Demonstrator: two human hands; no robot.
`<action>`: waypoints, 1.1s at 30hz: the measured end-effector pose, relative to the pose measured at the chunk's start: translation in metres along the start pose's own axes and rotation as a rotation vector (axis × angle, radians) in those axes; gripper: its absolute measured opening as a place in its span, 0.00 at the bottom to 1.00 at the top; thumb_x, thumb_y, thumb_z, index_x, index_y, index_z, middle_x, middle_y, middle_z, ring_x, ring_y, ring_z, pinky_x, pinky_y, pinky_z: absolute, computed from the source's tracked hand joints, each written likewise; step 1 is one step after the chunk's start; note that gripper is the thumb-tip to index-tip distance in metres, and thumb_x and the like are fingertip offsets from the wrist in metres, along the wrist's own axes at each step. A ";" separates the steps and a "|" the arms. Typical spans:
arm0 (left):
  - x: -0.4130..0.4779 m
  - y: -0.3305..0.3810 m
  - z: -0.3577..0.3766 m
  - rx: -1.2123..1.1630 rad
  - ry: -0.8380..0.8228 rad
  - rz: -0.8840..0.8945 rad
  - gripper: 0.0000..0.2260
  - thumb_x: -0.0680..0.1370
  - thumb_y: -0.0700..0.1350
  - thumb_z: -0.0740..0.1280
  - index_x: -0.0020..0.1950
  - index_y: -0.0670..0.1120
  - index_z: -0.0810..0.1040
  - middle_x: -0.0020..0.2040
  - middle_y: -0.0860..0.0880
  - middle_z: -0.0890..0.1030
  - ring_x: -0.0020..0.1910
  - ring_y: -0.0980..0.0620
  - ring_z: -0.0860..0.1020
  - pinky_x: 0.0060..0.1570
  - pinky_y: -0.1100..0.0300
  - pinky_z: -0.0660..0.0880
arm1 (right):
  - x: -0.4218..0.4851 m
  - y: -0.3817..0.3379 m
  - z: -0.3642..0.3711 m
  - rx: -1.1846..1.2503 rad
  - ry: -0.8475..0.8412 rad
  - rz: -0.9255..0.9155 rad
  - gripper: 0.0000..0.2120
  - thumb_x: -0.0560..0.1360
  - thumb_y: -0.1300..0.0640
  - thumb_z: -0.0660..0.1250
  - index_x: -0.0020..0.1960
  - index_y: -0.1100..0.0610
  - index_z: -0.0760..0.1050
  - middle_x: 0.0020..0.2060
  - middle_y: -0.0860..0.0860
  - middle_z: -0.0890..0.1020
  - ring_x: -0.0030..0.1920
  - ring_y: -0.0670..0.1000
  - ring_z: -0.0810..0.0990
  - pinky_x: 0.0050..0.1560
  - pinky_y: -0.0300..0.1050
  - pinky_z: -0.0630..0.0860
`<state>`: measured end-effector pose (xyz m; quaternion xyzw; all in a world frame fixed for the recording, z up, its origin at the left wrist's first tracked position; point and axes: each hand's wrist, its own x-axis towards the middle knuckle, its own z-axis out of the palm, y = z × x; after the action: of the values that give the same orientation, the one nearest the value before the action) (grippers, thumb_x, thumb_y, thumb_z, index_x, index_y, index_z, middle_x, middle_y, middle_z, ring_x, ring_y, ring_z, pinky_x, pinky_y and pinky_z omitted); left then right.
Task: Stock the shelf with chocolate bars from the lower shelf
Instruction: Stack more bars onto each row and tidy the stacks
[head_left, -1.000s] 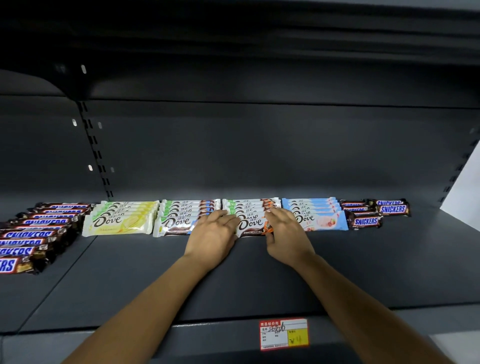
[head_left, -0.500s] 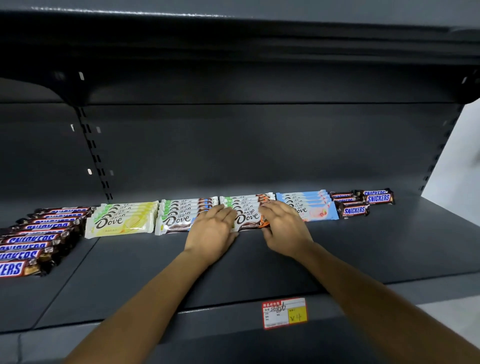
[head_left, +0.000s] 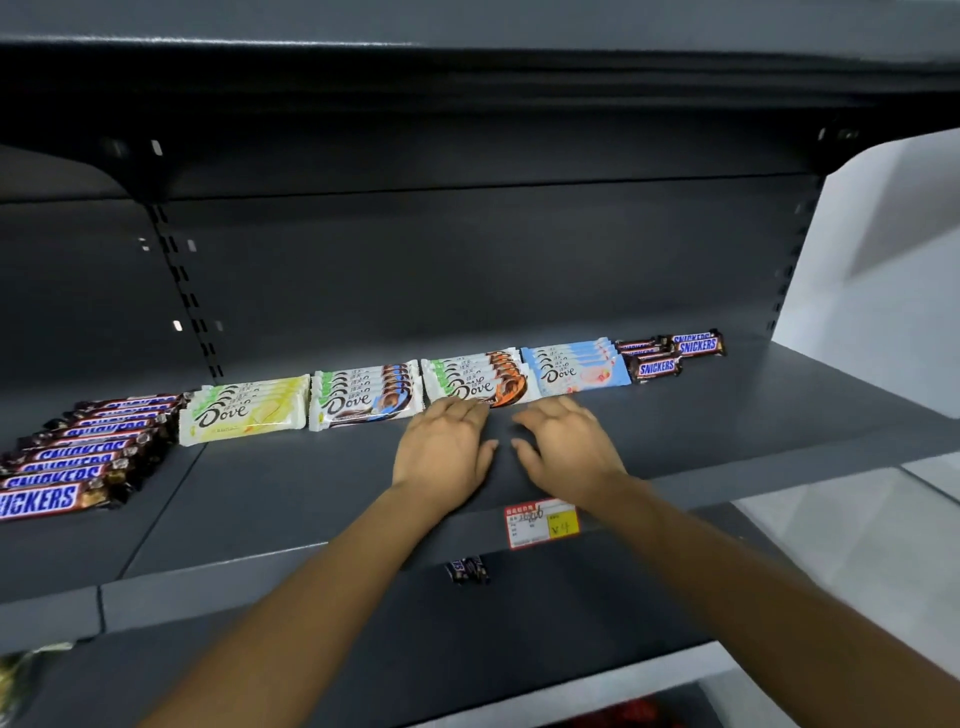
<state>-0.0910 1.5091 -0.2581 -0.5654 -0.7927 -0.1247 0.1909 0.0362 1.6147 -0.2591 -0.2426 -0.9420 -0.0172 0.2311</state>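
Dark grey metal shelving fills the view: an upper shelf (head_left: 467, 78) overhangs a slotted back panel (head_left: 467, 270), and below it lies the broad shelf (head_left: 727, 431) that carries the stock. A white wall (head_left: 883, 338) shows past its right end. Two bare forearms reach in from the bottom edge. The left hand (head_left: 441, 452) and right hand (head_left: 569, 444) lie side by side, palms down, low over the middle of the shelf; the fingers of both are straight, slightly spread, and hold nothing. The chocolate bars form one line along the back of the shelf. At far left, a long row of Snickers bars (head_left: 88, 452) overlaps like shingles toward the front. Next come four fanned stacks of Dove bars: the yellow stack (head_left: 244, 413), the blue-and-brown stack (head_left: 363, 400), the orange stack (head_left: 475, 379) and the pale blue stack (head_left: 574, 366). The left fingertips reach the front edge of the orange stack; the right fingertips lie just in front of the pale blue stack. A small group of Snickers (head_left: 670, 353) closes the line at right. A red-and-yellow price label (head_left: 540, 522) sits on the shelf's front lip, below the right wrist. Beneath the lip, a single dark bar (head_left: 467, 570) is visible on the lower shelf (head_left: 519, 649).
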 end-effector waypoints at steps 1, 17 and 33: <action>-0.002 0.007 -0.001 0.000 -0.005 -0.001 0.22 0.79 0.55 0.56 0.72 0.49 0.64 0.70 0.51 0.69 0.70 0.51 0.63 0.67 0.57 0.61 | -0.007 0.002 -0.003 0.004 0.007 -0.006 0.17 0.76 0.50 0.60 0.63 0.53 0.73 0.60 0.51 0.76 0.61 0.53 0.70 0.63 0.48 0.65; -0.066 0.121 0.002 -0.258 0.119 0.200 0.17 0.76 0.47 0.58 0.62 0.44 0.76 0.58 0.49 0.80 0.56 0.49 0.76 0.58 0.55 0.74 | -0.129 0.060 -0.026 0.108 0.226 -0.120 0.14 0.73 0.54 0.57 0.51 0.57 0.79 0.45 0.51 0.80 0.46 0.53 0.77 0.48 0.44 0.70; -0.103 0.136 0.066 -0.206 0.085 0.272 0.15 0.74 0.40 0.63 0.59 0.43 0.79 0.56 0.48 0.80 0.56 0.47 0.77 0.53 0.52 0.75 | -0.173 0.091 0.032 0.142 -0.053 -0.027 0.14 0.70 0.56 0.63 0.52 0.60 0.79 0.49 0.55 0.81 0.49 0.58 0.78 0.50 0.52 0.76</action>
<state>0.0560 1.4933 -0.3655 -0.6784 -0.6830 -0.2019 0.1803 0.1987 1.6219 -0.3719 -0.2135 -0.9498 0.0530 0.2223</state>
